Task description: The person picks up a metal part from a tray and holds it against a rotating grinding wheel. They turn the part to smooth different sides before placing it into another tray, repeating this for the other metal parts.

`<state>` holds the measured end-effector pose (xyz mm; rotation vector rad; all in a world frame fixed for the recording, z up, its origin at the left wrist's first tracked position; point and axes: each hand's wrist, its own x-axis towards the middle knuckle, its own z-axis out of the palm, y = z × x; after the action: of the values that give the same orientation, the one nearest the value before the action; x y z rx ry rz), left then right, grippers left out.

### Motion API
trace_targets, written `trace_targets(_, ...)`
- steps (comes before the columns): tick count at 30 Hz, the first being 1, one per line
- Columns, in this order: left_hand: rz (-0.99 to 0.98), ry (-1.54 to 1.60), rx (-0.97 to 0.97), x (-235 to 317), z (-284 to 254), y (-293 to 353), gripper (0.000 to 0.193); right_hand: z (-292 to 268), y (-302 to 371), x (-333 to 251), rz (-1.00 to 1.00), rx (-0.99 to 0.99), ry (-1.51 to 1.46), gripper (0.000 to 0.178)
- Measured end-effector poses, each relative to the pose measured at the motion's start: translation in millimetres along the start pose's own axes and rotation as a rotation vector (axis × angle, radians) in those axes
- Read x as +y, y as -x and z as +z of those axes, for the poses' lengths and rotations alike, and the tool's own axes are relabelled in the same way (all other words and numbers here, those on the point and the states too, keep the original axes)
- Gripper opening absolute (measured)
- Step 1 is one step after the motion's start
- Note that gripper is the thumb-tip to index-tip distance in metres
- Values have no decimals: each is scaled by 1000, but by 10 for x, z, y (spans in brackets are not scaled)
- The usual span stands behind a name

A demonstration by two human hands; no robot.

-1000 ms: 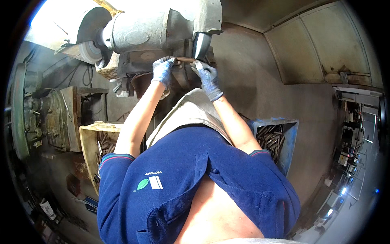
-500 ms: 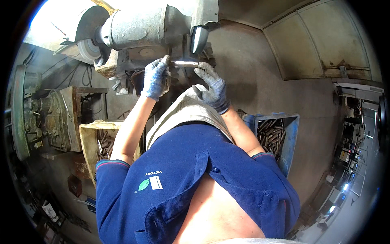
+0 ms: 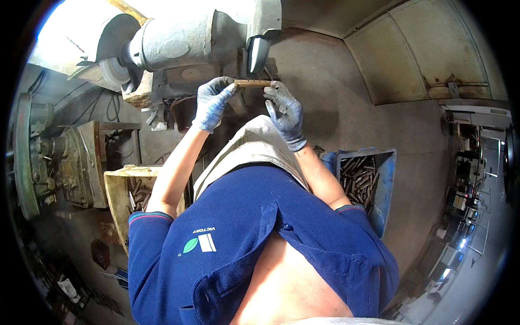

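Note:
A short metal rod (image 3: pixel 253 83) with a row of small dark marks or holes along its side lies level between my two gloved hands. Its left end is pinched by my left hand (image 3: pixel 213 103), thumb and fingers closed. At the other end, my right hand (image 3: pixel 285 115) grips it with the fingertips, the rest of the fingers loosely curled. Just above the rod hangs the right wheel (image 3: pixel 259 55) of a grey bench grinder (image 3: pixel 173 46), partly covered by its guard. The rod is apart from that wheel.
The grinder's white left wheel (image 3: pixel 114 71) shows at upper left. A yellowish bin (image 3: pixel 116 200) with metal rods stands by my left arm, a blue bin (image 3: pixel 385 184) of similar rods by my right. A greenish machine (image 3: pixel 70 162) stands far left; a metal panel (image 3: pixel 433 49) rises at upper right.
The rod has shifted slightly right and shows a browner side where a bright silver one faced up. My left hand has turned, and my right fingers have closed in on the rod's end.

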<state>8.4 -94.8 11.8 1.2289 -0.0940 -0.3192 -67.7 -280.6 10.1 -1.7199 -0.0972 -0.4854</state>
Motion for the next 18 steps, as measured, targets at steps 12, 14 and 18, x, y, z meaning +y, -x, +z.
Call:
trace_targets(12,-145,-21,95,-628,159,-536,12,-137,-186,645,147,136,-47,13)
trace_targets(14,-137,31,112,-779,197,-613,12,-189,-210,736,117,137,41,10)
trace_targets(18,-145,37,159,-819,229,-634,11,-187,-237,791,177,107,16,13)
